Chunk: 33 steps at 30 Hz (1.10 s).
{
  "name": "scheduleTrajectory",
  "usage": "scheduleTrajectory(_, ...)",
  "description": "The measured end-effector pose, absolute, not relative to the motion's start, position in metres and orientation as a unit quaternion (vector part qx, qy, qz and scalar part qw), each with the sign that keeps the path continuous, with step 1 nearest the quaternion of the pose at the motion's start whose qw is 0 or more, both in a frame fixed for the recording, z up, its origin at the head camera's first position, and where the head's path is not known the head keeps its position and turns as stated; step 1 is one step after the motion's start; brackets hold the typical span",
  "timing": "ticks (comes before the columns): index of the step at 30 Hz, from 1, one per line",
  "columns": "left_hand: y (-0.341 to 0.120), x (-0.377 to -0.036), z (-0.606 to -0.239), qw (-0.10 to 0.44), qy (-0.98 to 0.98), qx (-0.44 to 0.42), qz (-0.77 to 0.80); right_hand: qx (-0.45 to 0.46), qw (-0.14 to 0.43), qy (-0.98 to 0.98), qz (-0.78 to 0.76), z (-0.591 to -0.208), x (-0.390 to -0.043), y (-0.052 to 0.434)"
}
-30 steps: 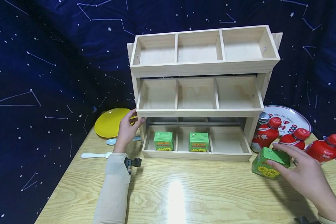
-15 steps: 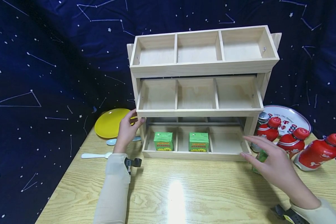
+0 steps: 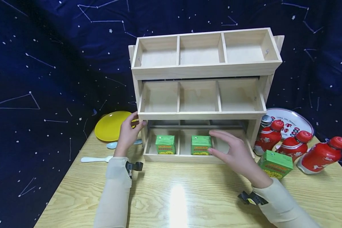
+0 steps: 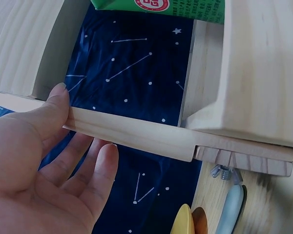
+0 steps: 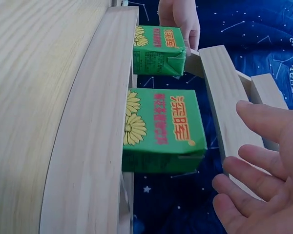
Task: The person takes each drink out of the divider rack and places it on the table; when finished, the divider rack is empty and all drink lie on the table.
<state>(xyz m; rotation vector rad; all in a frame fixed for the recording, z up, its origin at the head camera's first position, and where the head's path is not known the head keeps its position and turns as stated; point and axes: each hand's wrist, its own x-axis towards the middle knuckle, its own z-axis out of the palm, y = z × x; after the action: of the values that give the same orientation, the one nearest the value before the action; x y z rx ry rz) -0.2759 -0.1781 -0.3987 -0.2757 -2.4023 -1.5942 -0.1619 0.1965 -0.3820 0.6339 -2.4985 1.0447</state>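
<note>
A three-tier wooden shelf stands on the table. Its bottom tier holds two green drink cartons, one in the left compartment and one in the middle. My right hand hovers open just in front of the middle carton, fingers spread, holding nothing. My left hand rests on the shelf's left front edge, its thumb lying along the wooden slat and its fingers straight. A third green carton stands on the table right of the shelf, apart from both hands.
Three red bottles and a patterned round plate stand at the right. At the left lie a yellow plate, a white spoon and a blue spoon. The two upper tiers hold nothing.
My right hand let go of the third green carton at the right and swept left to the bottom tier, in front of the middle carton. The left hand stayed put.
</note>
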Motion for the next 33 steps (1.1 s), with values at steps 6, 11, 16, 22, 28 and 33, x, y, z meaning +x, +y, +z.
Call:
scheduleTrajectory(6, -0.178, -0.275, -0.398, 0.12, -0.826, -0.091, -0.543, 0.226, 0.137, -0.886, 0.38, -0.387, -0.18, 0.182)
scheduleTrajectory(11, -0.178, -0.276, -0.398, 0.124, -0.824, -0.093, -0.545, 0.202, 0.077, -0.894, 0.391, -0.394, -0.192, 0.175)
scheduleTrajectory(16, -0.176, -0.277, -0.398, 0.125, -0.821, -0.102, -0.548, 0.177, 0.051, -0.896, 0.403, -0.401, -0.197, 0.174)
scheduleTrajectory(22, -0.175, -0.277, -0.396, 0.119, -0.818, -0.102, -0.554, 0.169, 0.08, -0.893, 0.408, -0.401, -0.194, 0.174)
scheduleTrajectory(28, -0.177, -0.276, -0.399, 0.121, -0.823, -0.093, -0.548, 0.177, 0.143, -0.892, 0.391, -0.388, -0.184, 0.175)
scheduleTrajectory(33, -0.177, -0.276, -0.399, 0.121, -0.827, -0.089, -0.541, 0.183, 0.187, -0.891, 0.372, -0.372, -0.171, 0.179)
